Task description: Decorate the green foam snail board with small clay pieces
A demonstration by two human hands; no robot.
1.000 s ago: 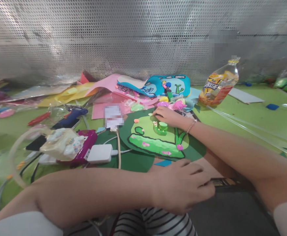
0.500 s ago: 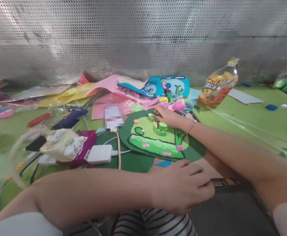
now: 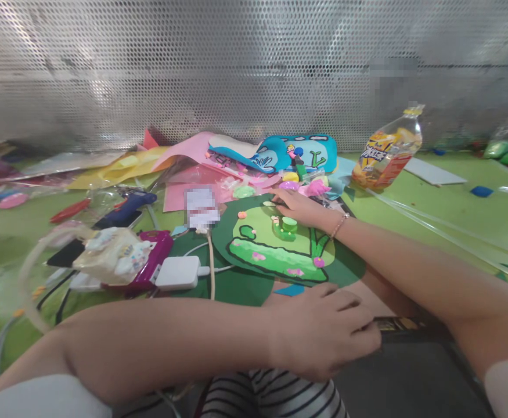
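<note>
On the green table lies a handmade picture [image 3: 275, 264], a dark green sheet with a light green rounded middle. Raised clay-like shapes decorate it: a green snail-like figure [image 3: 288, 226], a grass strip with pink flowers, and a plant. My right hand [image 3: 295, 206] reaches over its top edge, fingers extended and apart, fingertips down at a small pale piece [image 3: 269, 204]. Close to me, my left hand [image 3: 325, 331] rests at the table's front edge, below the picture, loosely bent with gaps between its fingers. Its fingertips are hidden, and nothing shows in it.
A tilted drink bottle [image 3: 386, 151] stands at the back right. Blue decorated pieces [image 3: 308, 154] and coloured sheets lie behind the picture. On the left are a magenta power strip [image 3: 162, 255], a white charger [image 3: 177, 273], cables and a blue glue gun [image 3: 134, 203].
Both hands hold nearly the same positions. The whole view has shifted very slightly; no object has visibly moved.
</note>
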